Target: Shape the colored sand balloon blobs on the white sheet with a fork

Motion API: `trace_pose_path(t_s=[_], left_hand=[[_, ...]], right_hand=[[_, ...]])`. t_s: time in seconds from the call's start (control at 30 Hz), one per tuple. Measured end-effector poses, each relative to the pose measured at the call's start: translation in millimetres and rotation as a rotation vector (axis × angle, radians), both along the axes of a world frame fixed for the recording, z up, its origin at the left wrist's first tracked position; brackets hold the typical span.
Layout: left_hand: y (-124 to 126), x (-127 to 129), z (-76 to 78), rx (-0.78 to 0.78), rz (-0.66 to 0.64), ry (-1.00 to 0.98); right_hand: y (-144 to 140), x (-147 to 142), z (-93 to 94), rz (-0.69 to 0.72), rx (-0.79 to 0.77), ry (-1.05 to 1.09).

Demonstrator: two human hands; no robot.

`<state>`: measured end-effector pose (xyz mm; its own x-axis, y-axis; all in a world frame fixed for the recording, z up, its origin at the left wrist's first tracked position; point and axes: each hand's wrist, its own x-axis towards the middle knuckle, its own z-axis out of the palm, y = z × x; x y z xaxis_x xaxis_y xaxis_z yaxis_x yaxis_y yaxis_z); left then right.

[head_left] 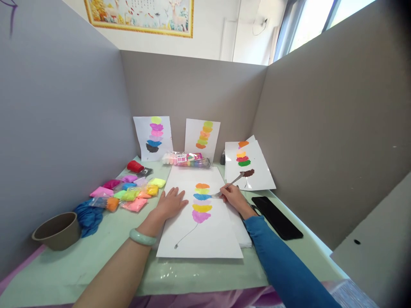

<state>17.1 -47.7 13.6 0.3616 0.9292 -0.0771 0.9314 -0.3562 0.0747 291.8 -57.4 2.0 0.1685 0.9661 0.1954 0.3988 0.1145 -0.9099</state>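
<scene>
pressing fork [226, 186] into coloured clay [202, 202], right hand [233, 197] gripping it.

Grey partition walls [64, 107]; framed picture [139, 15]; bright window [314, 21]; green tabletop [80, 265].

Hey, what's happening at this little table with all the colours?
A person sits in a grey-walled booth with a white sheet in front of them. The left hand lies flat on the sheet. The right hand holds a fork, its tines at a stack of coloured clay blobs pressed onto the paper. Small bags of coloured clay lie to the left, and similar finished sheets lean against the back wall.
</scene>
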Motion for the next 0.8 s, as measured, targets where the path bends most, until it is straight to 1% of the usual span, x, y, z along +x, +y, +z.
trace_pose_path(t_s=[0.23, 0.5, 0.67, 0.8], left_hand=[[1.9, -0.7, -2.9, 0.009, 0.0, -0.015], [0.2, -0.9, -0.4, -0.009, 0.002, -0.025], [0.3, -1.0, -0.6, -0.007, 0.0, -0.023], [3.3, -1.6, -4.0, -0.001, -0.004, -0.026]], right_hand=[[2.3, -2.5, -0.7, -0.025, 0.007, -0.063], [6.8, 8.3, -12.3, -0.005, 0.047, 0.073], [7.7, 7.9, -12.6, -0.008, 0.026, 0.028], [6.4, 5.4, -9.8, -0.009, 0.044, -0.016]])
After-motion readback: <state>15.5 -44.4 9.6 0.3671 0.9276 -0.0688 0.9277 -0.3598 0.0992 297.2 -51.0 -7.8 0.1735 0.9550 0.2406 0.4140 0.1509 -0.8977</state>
